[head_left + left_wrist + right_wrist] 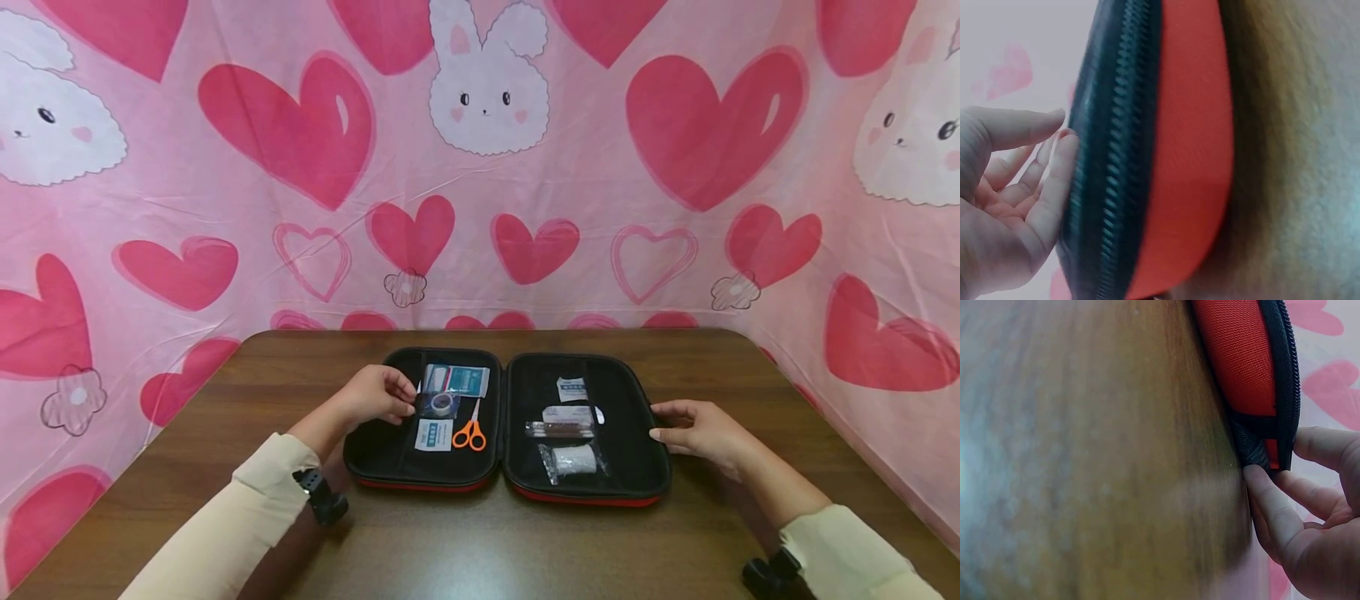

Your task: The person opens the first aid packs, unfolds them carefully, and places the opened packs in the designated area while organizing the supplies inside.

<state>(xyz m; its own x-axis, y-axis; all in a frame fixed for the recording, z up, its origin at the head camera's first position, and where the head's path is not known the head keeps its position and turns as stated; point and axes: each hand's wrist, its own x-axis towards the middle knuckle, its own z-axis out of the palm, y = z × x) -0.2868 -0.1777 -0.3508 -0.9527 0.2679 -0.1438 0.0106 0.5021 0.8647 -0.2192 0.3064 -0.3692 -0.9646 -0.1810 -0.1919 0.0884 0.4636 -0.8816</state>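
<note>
An open black first-aid case (517,417) with red outer sides lies flat on the table. My left hand (378,393) is over its left half, thumb and forefinger pinching the edge of a small clear packet with a roll of tape (444,405). In the left wrist view the case's zipped rim (1116,150) stands before the fingers, hiding what lies past their tips. My right hand (701,429) grips the case's right edge; the right wrist view shows its fingers (1275,506) at a black strap (1250,447) by the zip.
The left half also holds orange-handled scissors (470,433), a blue-white packet (465,381) and a white sachet (433,435). In the right half are a wrapped bandage roll (573,459), a packet of thin sticks (560,429) and white packets (572,388). Brown wooden table (420,542) surrounds the case.
</note>
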